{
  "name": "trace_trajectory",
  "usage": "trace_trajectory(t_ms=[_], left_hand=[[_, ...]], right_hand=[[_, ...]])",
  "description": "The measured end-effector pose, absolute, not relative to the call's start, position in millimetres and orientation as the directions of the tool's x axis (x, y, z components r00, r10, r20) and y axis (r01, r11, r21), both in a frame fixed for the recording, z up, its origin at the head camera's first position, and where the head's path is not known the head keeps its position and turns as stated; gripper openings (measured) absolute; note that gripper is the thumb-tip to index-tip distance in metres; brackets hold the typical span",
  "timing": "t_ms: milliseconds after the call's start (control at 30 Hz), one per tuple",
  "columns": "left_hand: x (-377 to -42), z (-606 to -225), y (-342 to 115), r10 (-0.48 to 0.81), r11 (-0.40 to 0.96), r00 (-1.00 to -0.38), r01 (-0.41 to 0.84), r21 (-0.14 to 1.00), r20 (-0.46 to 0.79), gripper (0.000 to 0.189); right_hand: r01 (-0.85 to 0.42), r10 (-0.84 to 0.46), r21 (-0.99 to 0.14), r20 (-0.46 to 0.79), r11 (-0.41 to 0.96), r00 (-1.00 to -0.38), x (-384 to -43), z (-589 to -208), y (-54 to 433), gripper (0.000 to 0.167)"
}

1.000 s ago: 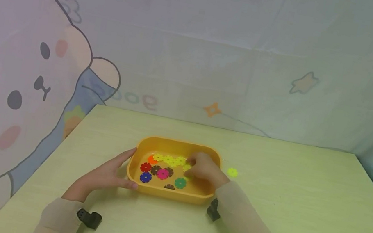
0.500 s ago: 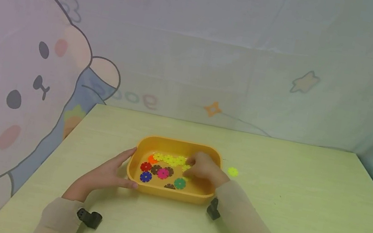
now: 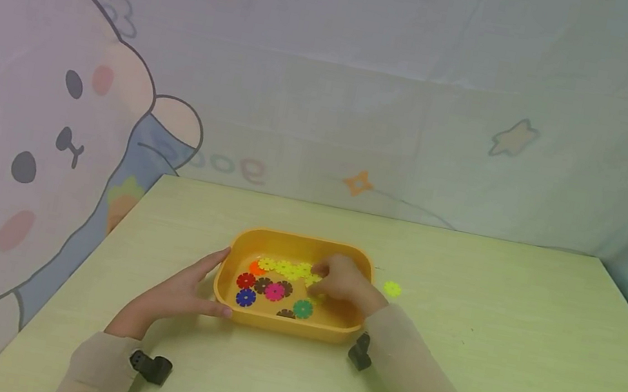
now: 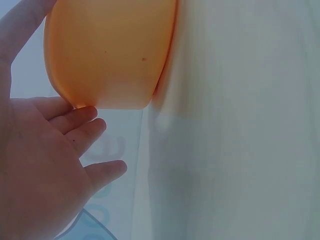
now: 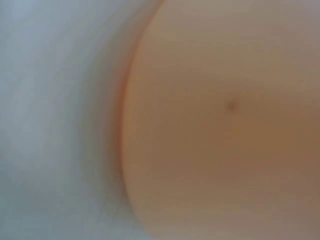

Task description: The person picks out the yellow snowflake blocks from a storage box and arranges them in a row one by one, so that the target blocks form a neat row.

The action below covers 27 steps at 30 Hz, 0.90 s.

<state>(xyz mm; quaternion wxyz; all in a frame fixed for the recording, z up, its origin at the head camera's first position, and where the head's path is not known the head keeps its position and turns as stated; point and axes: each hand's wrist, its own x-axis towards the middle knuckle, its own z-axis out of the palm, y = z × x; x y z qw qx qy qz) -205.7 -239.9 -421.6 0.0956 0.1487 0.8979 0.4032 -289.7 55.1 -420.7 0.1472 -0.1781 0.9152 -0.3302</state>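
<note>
A yellow-orange plastic tray (image 3: 291, 327) stands on the table with several slotted snowflake discs in it. My left hand (image 3: 179, 295) grips its left end, thumb at the near corner and a finger at the far one. In the left wrist view the left hand (image 4: 45, 160) lies against the tray's outer wall (image 4: 110, 55). Inside the tray, my right hand (image 3: 343, 280) reaches down, thumb and finger bent around yellow discs (image 3: 304, 270); whether it pinches one is hidden. Nearby lie a pink disc (image 3: 275, 291), a green disc (image 3: 303, 308), a blue disc (image 3: 246, 297) and a red disc (image 3: 246, 281).
A single yellow disc (image 3: 392, 288) lies on the table (image 3: 486, 366), just right of the tray. Behind the table hangs a printed cloth (image 3: 321, 85). Only the tray's outer wall (image 5: 225, 150), blurred and close, fills most of the right wrist view.
Both hands and the tray stay almost where they were. The right fingers shift only slightly among the yellow discs.
</note>
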Motion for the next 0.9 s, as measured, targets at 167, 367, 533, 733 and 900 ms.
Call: trace_trajectory(t_ms=[167, 367, 533, 733, 900], left_hand=[[-206, -422, -240, 0.343, 0.627, -0.938, 0.187, 0.756, -0.052, 0.111], [-207, -423, -240, 0.341, 0.627, -0.938, 0.184, 0.757, -0.054, 0.112], [-206, -422, -239, 0.344, 0.626, -0.937, 0.185, 0.758, -0.055, 0.111], [-205, -421, -239, 0.338, 0.631, -0.939, 0.179, 0.755, -0.06, 0.112], [-205, -420, -238, 0.334, 0.632, -0.94, 0.174, 0.756, -0.063, 0.113]], right_hand=[[-0.276, -0.449, -0.676, -0.092, 0.683, -0.889, -289, -419, 57, 0.04], [-0.339, -0.49, -0.709, -0.01, 0.618, -0.872, -287, -417, 61, 0.039], [-0.344, -0.475, -0.733, 0.033, 0.587, -0.879, -284, -410, 68, 0.039], [-0.369, -0.449, -0.73, 0.095, 0.575, -0.888, -276, -386, 84, 0.037], [-0.376, -0.421, -0.738, 0.136, 0.561, -0.897, -273, -371, 108, 0.039]])
